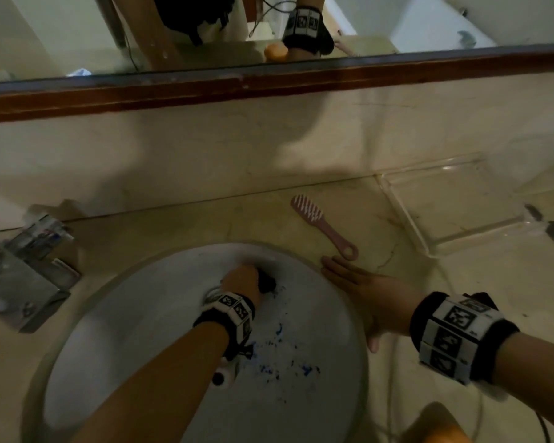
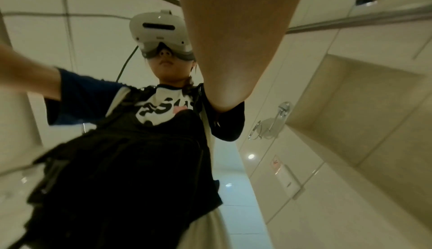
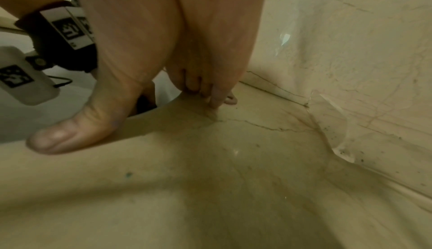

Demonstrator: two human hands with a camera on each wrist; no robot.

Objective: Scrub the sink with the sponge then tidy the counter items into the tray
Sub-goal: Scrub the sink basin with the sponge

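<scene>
My left hand [image 1: 241, 280] down in sink [image 1: 330, 372], fingers curled round dark sponge [image 1: 267, 282] against far basin wall. My right hand [image 1: 360, 290] flat on surface at rim, fingers straight, together. Pink comb [image 1: 321, 225] just beyond fingertips; clear tray [image 1: 406, 215] further right.

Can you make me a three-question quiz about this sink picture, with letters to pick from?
1. Where does the pink comb lie?
A. in the sink
B. on the counter beside the sink
C. in the tray

2. What colour are the specks in the sink?
A. blue
B. red
C. green

3. What is the right hand doing?
A. gripping the comb
B. lifting the tray
C. resting flat on the counter

Answers: 1 B, it lies on marble between basin and clear tray. 2 A, blue flecks dot the white basin. 3 C, its fingers lie straight by the rim.
</scene>
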